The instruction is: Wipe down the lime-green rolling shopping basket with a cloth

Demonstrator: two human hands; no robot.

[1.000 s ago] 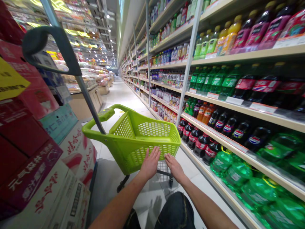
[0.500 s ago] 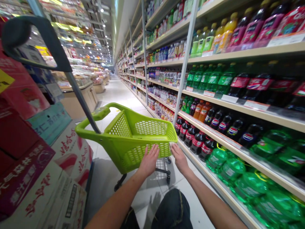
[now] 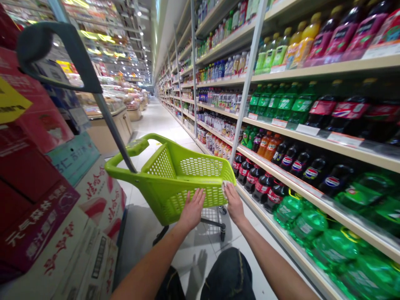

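Observation:
A lime-green plastic shopping cart [image 3: 156, 196] with perforated walls stands in front of me on its wheeled frame. My left hand [image 3: 192, 210] lies on its near side wall, fingers stretched out and together, holding nothing. At the cart's right front corner, my right hand [image 3: 233, 202] presses a small white cloth or tissue [image 3: 224, 188] against the green plastic. Much of that white piece is hidden under my fingers. The cart's basket looks empty inside.
Shelves of drink bottles [image 3: 312, 166] line the right side, close to the cart. Stacked drink cartons [image 3: 46, 225] stand at the left. A grey pole with a dark loop handle [image 3: 84, 79] rises by the cart's handle. White tiled aisle [image 3: 150, 112] runs ahead.
My right hand has moved slightly up along the cart's corner with the white piece. My left hand has slid a little left on the side wall. The view has shifted slightly.

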